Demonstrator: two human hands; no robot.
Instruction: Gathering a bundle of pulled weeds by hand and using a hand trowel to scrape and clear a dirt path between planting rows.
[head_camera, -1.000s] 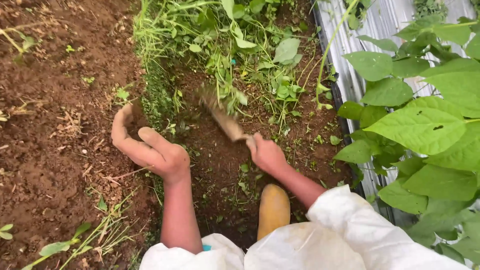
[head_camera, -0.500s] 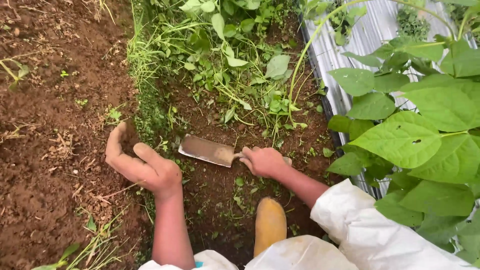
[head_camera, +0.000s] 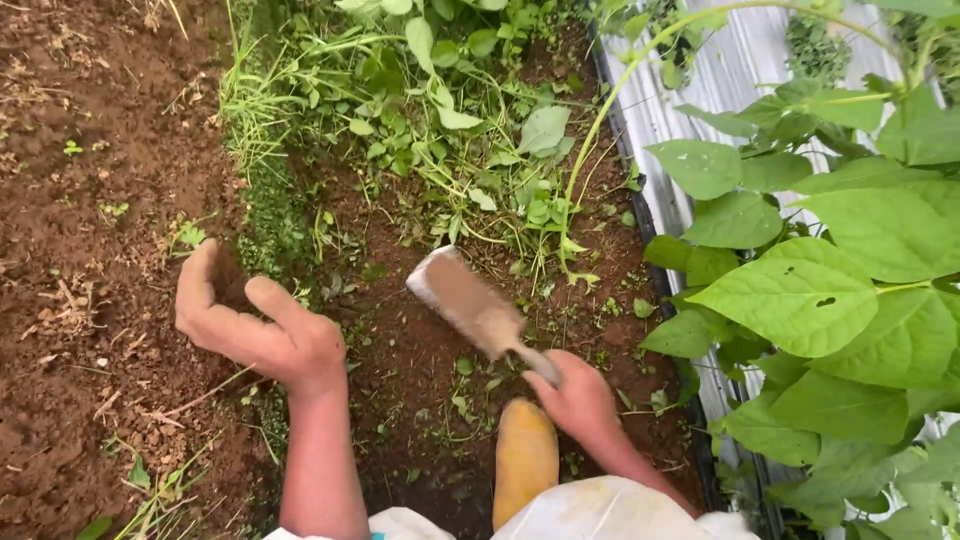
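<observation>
Since the earlier frame, the trowel (head_camera: 468, 305) had swung up from lying flat near the soil to a raised, tilted position, blade pointing away from the person. Right hand (head_camera: 578, 398) was closed fully around its handle, with the blade beyond the knuckles, above bare soil (head_camera: 400, 350). Left hand (head_camera: 262, 332) lay half-curled and empty on the soil, fingertips at the weeds (head_camera: 262, 215). Good practice, judged from this: strike just ahead of the left fingers, never toward them. Beyond the fingers grew dense weeds; right of them, a bean plant (head_camera: 800, 290).
</observation>
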